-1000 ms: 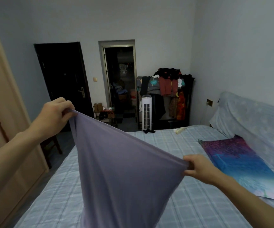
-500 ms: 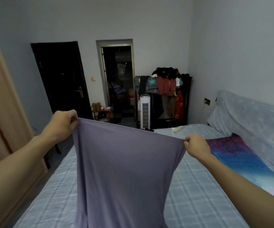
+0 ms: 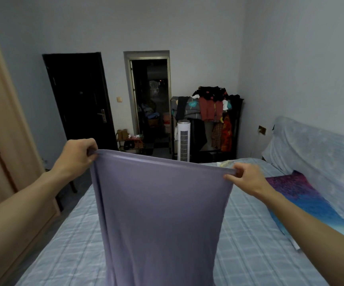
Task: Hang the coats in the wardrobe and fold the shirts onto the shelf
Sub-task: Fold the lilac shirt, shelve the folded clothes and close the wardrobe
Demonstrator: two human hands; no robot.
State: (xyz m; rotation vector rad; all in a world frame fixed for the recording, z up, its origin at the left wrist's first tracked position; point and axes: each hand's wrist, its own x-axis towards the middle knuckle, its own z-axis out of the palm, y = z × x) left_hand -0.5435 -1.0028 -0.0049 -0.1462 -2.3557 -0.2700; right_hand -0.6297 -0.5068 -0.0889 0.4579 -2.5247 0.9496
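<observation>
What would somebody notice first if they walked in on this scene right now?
A purple shirt stretched wide in mid-frame, pinched at its top corners by the left grip and right grip, above the checked blue bed. Behind, against the far wall, a rack heaped with clothes stands beside a white tower fan.

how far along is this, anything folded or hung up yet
Done: nothing that shows. No folded shirt lies on the bed, and the wardrobe looks closed. In hand: the left hand and right hand grip the top corners of a purple shirt, spread out above the bed. Left: folding it, shelving it, and probably the clothes heaped on the rack.
</observation>
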